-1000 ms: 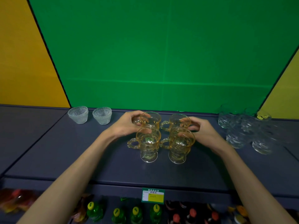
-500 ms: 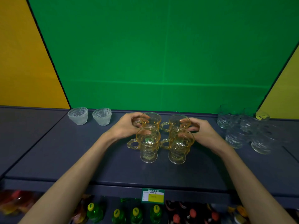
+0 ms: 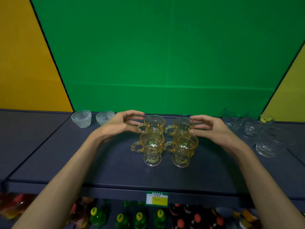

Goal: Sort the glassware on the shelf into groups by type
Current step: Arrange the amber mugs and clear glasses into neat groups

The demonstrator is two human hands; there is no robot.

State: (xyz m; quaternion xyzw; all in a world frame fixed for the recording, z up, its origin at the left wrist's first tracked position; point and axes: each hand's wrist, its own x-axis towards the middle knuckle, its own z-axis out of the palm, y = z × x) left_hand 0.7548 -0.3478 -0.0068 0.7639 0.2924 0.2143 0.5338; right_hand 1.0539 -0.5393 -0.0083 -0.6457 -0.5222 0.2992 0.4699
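Several amber glass mugs with handles stand in a tight square on the dark shelf [image 3: 115, 172]: two at the back [image 3: 154, 123] [image 3: 182, 125], two in front [image 3: 152, 147] [image 3: 184, 150]. My left hand [image 3: 118, 124] hovers just left of the back left mug, fingers apart, holding nothing. To the right of the back right mug my right hand [image 3: 212, 129] is spread open, its fingertips close to the rim. Two ribbed clear bowls [image 3: 81, 118] [image 3: 104, 117] sit at the back left. A cluster of clear glasses [image 3: 257, 131] fills the back right.
A green back panel rises behind the shelf, with yellow panels at both sides. A green and yellow price tag [image 3: 156, 198] hangs on the shelf's front edge. Below it stand bottles with yellow caps [image 3: 121, 219] and red caps [image 3: 196, 219].
Both hands have let go of the back mugs and drawn outwards, left hand to the left and right hand to the right. The mugs stay in place.
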